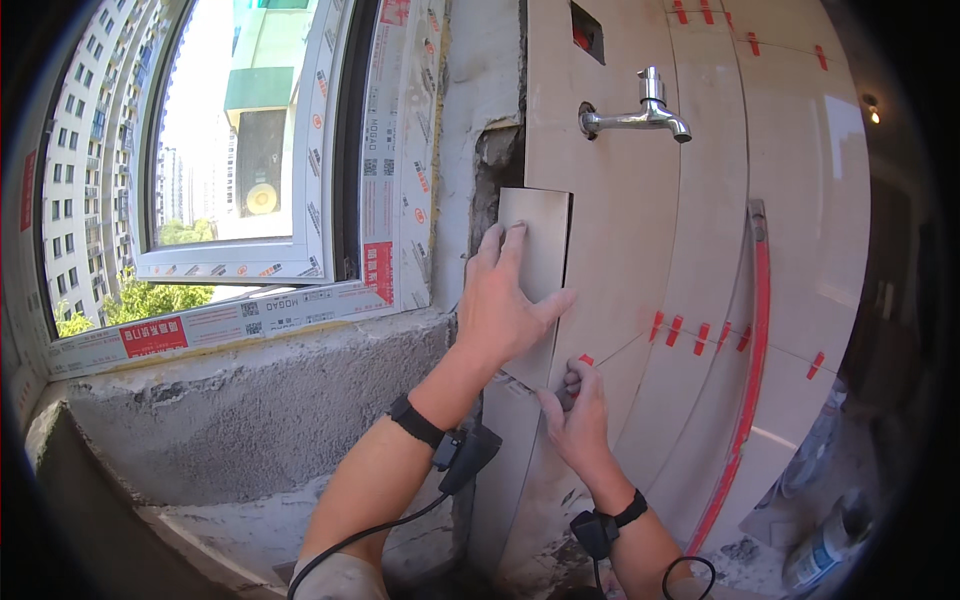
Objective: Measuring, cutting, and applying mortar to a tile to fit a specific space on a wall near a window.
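A narrow pale tile piece (530, 210) stands upright at the wall corner beside the window, above a lower pale tile (505, 450). My left hand (510, 300) lies on its face, fingers spread and fingertips near its upper middle. My right hand (578, 420) is lower, at the piece's bottom right corner, with curled fingers pinched on a small red clip (586, 360) at the seam. Both wrists wear black straps with devices and cables. A dark, rough gap (495, 160) in the plaster shows behind and above the piece.
An open window (360, 150) with taped frame is at left, over a rough concrete sill wall (250, 420). A chrome tap (650, 115) and a square cutout (588, 33) are above. Red clips (702, 338) line tile seams; a long red level (755, 350) leans right; a container (820, 555) is lower right.
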The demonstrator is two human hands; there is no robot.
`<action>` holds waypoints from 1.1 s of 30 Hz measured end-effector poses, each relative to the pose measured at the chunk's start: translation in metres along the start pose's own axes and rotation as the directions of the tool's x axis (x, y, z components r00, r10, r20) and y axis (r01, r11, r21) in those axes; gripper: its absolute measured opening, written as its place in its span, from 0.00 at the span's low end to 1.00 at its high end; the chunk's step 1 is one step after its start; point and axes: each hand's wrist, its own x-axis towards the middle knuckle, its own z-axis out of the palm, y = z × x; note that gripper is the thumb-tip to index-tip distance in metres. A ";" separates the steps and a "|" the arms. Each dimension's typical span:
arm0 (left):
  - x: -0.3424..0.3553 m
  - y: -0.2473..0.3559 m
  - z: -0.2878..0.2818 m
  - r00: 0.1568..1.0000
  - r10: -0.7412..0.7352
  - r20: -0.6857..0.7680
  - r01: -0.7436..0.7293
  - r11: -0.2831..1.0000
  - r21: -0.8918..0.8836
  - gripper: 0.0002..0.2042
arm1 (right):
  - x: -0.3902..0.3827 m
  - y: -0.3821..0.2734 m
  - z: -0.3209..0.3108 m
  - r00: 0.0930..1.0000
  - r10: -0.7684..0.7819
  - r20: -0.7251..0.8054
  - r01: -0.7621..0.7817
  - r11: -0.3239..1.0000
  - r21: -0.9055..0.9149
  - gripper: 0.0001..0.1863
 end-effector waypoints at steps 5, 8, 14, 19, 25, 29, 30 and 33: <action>0.037 0.010 -0.015 0.993 0.106 -0.046 -0.105 0.994 0.018 0.45 | -0.002 0.006 0.001 1.000 -0.023 -0.013 0.023 0.999 -0.034 0.32; 0.053 0.010 -0.018 0.992 0.102 0.070 -0.104 0.994 0.024 0.42 | -0.003 0.005 0.001 1.000 -0.013 -0.002 0.013 0.999 -0.047 0.32; 0.067 0.009 -0.025 0.975 0.161 0.152 -0.155 0.987 -0.053 0.41 | -0.002 0.004 0.001 1.000 -0.005 0.010 0.006 0.999 -0.038 0.32; 0.070 0.003 -0.019 0.969 0.211 0.129 -0.208 0.977 -0.039 0.38 | 0.000 0.001 0.000 0.999 -0.033 -0.019 0.033 0.999 -0.015 0.32; 0.075 0.000 -0.016 0.966 0.224 0.131 -0.220 0.975 -0.043 0.34 | 0.002 -0.001 0.002 0.998 0.054 0.013 -0.055 0.998 0.045 0.32; 0.086 0.002 -0.016 0.963 0.244 0.118 -0.244 0.970 -0.017 0.28 | 0.005 0.005 0.002 0.998 0.051 0.024 -0.053 0.995 0.084 0.32; 0.087 0.000 -0.011 0.951 0.294 0.097 -0.292 0.956 -0.031 0.27 | 0.005 0.004 0.000 0.997 0.062 0.039 -0.064 0.995 0.077 0.32; 0.088 -0.002 -0.006 0.945 0.316 0.083 -0.312 0.948 -0.059 0.27 | 0.007 0.008 0.000 0.996 0.067 0.052 -0.071 0.994 0.085 0.32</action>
